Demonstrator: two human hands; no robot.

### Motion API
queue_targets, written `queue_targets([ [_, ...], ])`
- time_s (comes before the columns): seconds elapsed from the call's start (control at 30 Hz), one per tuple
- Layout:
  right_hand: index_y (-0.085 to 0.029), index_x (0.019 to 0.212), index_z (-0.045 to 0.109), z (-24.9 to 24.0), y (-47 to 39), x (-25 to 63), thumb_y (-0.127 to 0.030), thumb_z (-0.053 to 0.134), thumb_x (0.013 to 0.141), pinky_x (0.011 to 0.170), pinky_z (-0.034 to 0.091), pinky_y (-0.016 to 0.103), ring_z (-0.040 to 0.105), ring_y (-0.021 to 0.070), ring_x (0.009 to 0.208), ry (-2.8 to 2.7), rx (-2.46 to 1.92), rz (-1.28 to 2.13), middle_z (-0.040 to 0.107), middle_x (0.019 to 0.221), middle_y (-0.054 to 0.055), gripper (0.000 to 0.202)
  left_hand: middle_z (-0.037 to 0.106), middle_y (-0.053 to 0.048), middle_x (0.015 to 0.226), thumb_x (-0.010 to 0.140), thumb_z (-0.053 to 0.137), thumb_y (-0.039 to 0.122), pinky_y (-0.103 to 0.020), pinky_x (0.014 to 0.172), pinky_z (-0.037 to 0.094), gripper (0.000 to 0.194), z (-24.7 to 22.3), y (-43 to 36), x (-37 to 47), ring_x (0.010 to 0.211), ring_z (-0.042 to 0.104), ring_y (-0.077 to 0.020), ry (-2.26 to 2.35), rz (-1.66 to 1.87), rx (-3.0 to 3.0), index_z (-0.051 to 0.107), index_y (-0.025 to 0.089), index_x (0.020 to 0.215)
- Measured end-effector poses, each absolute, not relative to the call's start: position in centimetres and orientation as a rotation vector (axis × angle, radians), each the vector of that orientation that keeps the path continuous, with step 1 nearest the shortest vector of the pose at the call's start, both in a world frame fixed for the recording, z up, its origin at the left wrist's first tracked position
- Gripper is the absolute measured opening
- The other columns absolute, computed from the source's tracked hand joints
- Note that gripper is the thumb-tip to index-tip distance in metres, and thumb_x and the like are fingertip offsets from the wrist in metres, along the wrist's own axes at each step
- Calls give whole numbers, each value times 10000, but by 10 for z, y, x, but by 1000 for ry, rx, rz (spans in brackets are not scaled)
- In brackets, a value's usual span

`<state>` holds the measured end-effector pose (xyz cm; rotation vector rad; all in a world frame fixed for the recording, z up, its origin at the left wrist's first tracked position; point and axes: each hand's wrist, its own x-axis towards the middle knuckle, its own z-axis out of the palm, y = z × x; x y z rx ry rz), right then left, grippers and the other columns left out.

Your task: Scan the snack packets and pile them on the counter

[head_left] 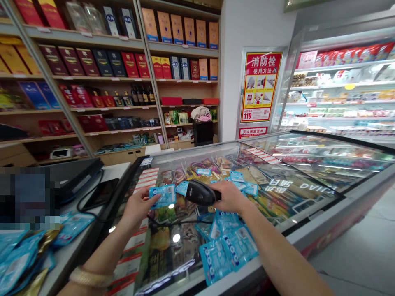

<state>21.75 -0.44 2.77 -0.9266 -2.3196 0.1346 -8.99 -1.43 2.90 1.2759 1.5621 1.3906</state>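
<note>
Red poster [261, 87] reading "消防栓", "119"

this is looking like a shop: pale wooden shelves [200, 52] are carrying rows of upright orange-and-blue boxes [177, 29] and small white price tags [43, 29]; a lit, white-shelved display cabinet [324, 87] is holding packaged goods [361, 55].

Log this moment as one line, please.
left hand: holding blue packet | right hand: holding black scanner | more blue packets: lying on glass-topped freezer
</note>
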Motion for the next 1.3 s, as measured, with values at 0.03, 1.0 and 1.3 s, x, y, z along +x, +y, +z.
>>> queue_targets([
  [0.03, -234, 944, 696, 27, -6, 215, -233, 689, 677, 701, 464, 256, 687, 209, 821, -2343, -928, 130, 738, 871, 24, 267, 720, -40, 736, 430, 855, 449, -308, 640, 535, 482, 30, -21, -88, 648, 649, -190, 1528, 1427, 1220, 698, 167, 788],
  [1.0, -220, 983, 677, 25, -11, 203, -259, 640, 715, 712, 446, 255, 675, 213, 831, -2505, -985, 109, 735, 875, 38, 273, 731, -14, 761, 468, 826, 454, -318, 656, 563, 470, 16, -36, -81, 700, 666, -203, 1502, 1460, 1224, 689, 190, 833],
  [1.3, -211, 979, 685, 22, -6, 214, -248, 650, 697, 686, 449, 258, 681, 211, 807, -2359, -913, 149, 736, 881, 45, 287, 720, -51, 808, 469, 837, 446, -322, 695, 544, 579, 28, -43, -83, 709, 660, -182, 1408, 1636, 1122, 633, 152, 923],
])
